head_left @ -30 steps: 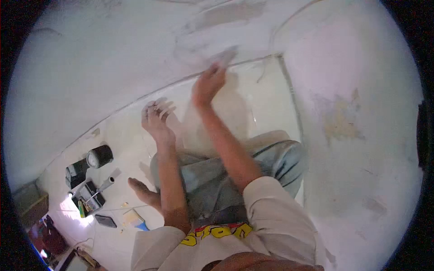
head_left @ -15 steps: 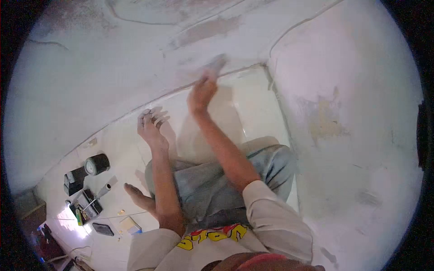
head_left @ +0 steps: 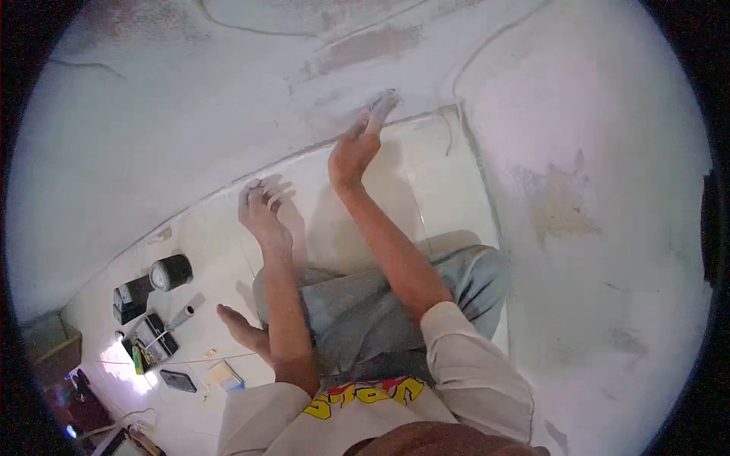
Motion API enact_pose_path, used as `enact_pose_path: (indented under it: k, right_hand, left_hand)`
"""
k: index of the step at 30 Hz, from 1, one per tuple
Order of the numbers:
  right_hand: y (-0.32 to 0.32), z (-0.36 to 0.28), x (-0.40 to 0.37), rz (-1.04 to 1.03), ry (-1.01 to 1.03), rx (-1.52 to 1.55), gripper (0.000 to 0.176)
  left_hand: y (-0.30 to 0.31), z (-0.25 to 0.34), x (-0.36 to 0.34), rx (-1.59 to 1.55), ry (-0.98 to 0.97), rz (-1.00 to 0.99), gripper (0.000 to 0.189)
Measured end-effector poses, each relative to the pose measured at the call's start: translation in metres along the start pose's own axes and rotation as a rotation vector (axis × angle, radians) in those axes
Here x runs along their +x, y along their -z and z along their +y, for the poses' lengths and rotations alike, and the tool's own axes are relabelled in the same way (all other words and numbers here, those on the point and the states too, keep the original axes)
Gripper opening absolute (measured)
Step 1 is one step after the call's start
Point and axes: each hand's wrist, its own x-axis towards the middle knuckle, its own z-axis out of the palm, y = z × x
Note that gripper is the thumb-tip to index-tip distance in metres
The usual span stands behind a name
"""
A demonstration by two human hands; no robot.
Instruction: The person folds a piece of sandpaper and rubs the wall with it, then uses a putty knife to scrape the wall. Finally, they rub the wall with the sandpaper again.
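Pale wall (head_left: 190, 137) backs the extended fingers of the right hand (head_left: 354, 161), grip indeterminable; the left hand (head_left: 264, 218) is released, loosely curled.

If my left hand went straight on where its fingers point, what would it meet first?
Likely the pale, patchy painted wall; how high your left hand sits over the glossy cream tile floor is unclear, so that might come first.

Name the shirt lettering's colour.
The lettering is yellow with dark outlines, best in the head view.
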Motion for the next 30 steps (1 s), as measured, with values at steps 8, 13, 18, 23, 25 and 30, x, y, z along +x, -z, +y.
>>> enact_pose_path:
  k: [8, 13, 18, 23, 25, 30]
  right_hand:
    - [0.035, 0.032, 0.108, 0.241, -0.24, 0.0, 0.039]
    - [0.045, 0.03, 0.105, 0.416, -0.167, -0.025, 0.04]
    - [0.008, 0.021, 0.064, 0.258, -0.09, -0.023, 0.044]
    - [-0.022, -0.018, -0.006, 0.172, 0.055, -0.03, 0.052]
    - [-0.025, -0.026, 0.002, 0.141, -0.011, 0.057, 0.052]
    - [0.03, -0.023, 0.092, 0.119, -0.195, 0.06, 0.049]
  left_hand:
    - [0.032, 0.006, 0.012, 0.033, -0.034, 0.13, 0.018]
    - [0.016, 0.005, 0.009, -0.005, -0.055, 0.007, 0.018]
    - [0.019, 0.006, 0.012, 0.009, -0.038, 0.03, 0.018]
    - [0.019, 0.001, 0.011, 0.003, -0.05, 0.009, 0.017]
    - [0.017, 0.005, 0.009, 0.007, -0.045, 0.007, 0.018]
    - [0.025, 0.005, 0.015, 0.037, -0.033, 0.071, 0.018]
